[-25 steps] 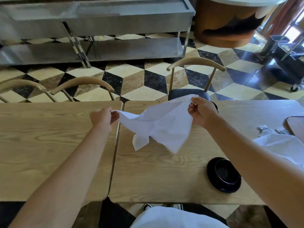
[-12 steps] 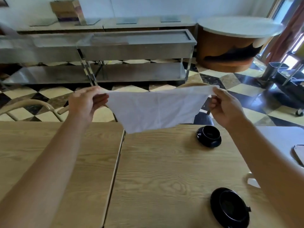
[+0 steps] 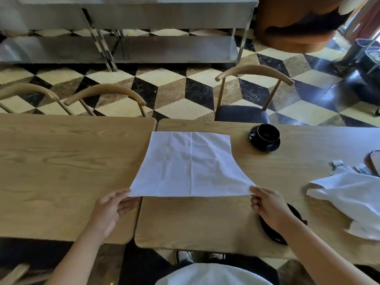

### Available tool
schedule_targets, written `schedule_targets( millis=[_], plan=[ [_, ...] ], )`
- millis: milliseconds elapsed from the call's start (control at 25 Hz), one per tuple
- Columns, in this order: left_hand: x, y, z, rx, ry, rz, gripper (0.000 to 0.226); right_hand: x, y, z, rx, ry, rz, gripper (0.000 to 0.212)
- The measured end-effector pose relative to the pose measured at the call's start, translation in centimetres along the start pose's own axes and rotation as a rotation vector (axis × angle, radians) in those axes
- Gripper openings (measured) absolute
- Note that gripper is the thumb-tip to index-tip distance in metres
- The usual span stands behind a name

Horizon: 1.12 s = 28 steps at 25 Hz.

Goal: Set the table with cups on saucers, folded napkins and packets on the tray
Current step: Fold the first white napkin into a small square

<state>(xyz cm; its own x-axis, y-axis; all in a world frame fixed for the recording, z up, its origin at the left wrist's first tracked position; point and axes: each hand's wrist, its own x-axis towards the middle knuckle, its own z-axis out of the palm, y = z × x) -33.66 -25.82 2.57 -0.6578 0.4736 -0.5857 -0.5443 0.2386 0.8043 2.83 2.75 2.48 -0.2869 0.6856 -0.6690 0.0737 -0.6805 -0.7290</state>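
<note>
The white napkin [image 3: 190, 165], held up in the air half a second ago, now lies spread flat across the table [image 3: 61, 161]. The left hand [image 3: 112, 208] and right hand [image 3: 267, 206] each pinch a near corner, so folding can begin

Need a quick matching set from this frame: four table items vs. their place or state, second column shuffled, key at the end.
Things:
1. flat napkin
2. far cup
3. crumpled cloth
4. near saucer

States:
A. partly hidden under the right forearm
B. heaped at the table's right end
C. spread out, near corners pinched by left hand and right hand
D. standing on its saucer by the far edge

Pairs: 1-C, 2-D, 3-B, 4-A
</note>
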Motion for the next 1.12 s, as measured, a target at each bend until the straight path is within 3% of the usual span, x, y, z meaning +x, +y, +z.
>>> schedule_targets(
  millis=[80, 320, 480, 600, 720, 960, 1120],
  plan=[
    [-0.2, -3.6, -1.8, 0.065, -0.021, -0.095, 0.019, 0.1, 3.3, -1.1, -0.117, 0.054, 0.074, 0.003],
    [0.2, -8.7, -4.8, 0.393, -0.003, -0.108, 0.012, -0.1, 7.1, -1.8, -0.35, 0.158, 0.063, 0.015],
    [1.3, -7.9, -4.6, 0.544, -0.004, -0.004, 0.013, -0.1, 7.1, -1.4, -0.159, 0.126, 0.107, 0.031],
    [3.0, -5.6, -3.2, 0.672, 0.046, 0.12, 0.008, 0.6, 6.3, -1.3, -0.259, 0.079, 0.015, 0.03],
    [5.7, -3.5, -1.4, 0.648, 0.103, 0.158, 0.008, 2.0, 5.2, -0.6, -0.387, 0.115, -0.092, 0.011],
    [11.6, -1.1, 2.9, 0.571, 0.123, 0.151, 0.008, 8.4, 2.2, 1.5, -0.67, 0.204, -0.221, 0.036],
    [16.0, 0.2, 5.9, 0.58, 0.218, 0.165, 0.014, 13.8, -0.2, 2.5, -0.727, 0.183, -0.253, 0.032]
  ],
)
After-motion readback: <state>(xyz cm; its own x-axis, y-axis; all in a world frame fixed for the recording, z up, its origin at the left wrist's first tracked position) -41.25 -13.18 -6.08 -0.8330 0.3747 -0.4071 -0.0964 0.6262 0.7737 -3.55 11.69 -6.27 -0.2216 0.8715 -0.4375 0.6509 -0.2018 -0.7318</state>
